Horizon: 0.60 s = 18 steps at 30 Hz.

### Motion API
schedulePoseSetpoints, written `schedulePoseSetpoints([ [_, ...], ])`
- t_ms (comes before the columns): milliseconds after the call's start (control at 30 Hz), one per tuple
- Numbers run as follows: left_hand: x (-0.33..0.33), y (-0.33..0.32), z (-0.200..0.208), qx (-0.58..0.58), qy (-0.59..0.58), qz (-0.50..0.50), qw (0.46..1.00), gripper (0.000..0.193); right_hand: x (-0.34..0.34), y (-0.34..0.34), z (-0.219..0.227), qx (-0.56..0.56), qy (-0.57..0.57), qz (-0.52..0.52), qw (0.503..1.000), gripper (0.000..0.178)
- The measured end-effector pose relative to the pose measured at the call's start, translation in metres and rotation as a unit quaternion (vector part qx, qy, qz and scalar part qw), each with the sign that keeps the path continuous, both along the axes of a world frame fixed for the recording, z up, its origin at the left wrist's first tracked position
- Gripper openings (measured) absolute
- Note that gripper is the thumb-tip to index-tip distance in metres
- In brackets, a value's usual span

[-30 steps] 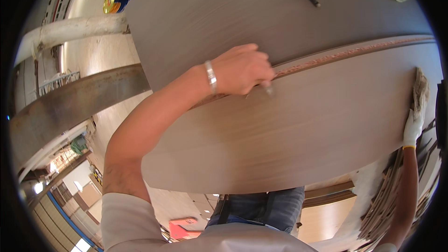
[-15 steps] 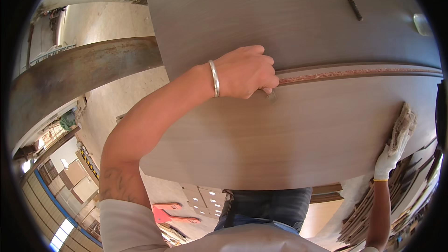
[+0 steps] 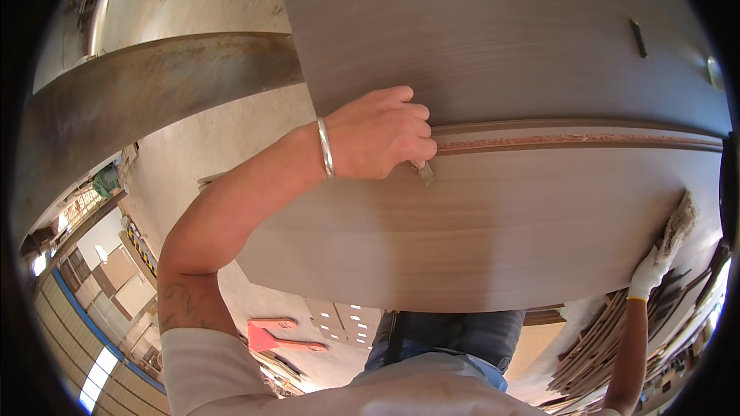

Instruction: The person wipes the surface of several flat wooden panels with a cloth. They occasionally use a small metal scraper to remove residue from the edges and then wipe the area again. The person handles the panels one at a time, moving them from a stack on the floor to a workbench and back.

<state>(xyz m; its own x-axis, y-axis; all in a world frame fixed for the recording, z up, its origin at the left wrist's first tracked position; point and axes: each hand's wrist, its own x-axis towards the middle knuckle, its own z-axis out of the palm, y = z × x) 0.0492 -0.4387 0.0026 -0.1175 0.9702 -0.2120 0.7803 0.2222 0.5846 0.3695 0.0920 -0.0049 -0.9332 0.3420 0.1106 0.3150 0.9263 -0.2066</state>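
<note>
My left hand (image 3: 381,135), bare with a silver bangle, is closed at the exposed rough reddish edge (image 3: 555,142) of a grey-brown panel (image 3: 478,38). A small pale, translucent scrap or blade-like tip (image 3: 425,175) sticks out under its fingers; what else they hold is hidden. Below that edge lies a lighter brown wood-grain board (image 3: 439,216), nearest my body. At the far right, my right hand (image 3: 649,271), in a white glove with a yellow cuff, grips a dusty, shaggy grey-beige cloth or duster (image 3: 680,219) over the board's right end.
A short dark stick (image 3: 639,38) and a clear, pale object (image 3: 715,73) lie on the upper panel. To the left runs a rusty metal beam (image 3: 162,69). Below are a red-orange pallet jack (image 3: 277,335) and, at lower right, stacked thin strips (image 3: 593,347).
My left hand has slid left along the rough edge, and more of the small pale tip shows beneath it. The view has shifted; my right hand still holds the cloth or duster.
</note>
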Motion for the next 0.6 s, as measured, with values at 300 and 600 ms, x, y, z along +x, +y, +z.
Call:
schedulePoseSetpoints([
  [300,0.003,-0.066,0.007,-0.038,0.018,0.010,0.999,0.019,0.055,0.069,-0.026,0.016,-0.064,-0.131,0.989,0.059],
  [600,-0.007,-0.156,0.028,-0.105,-0.015,0.079,0.991,0.016,0.083,0.100,-0.050,0.029,-0.036,-0.068,0.997,0.061],
])
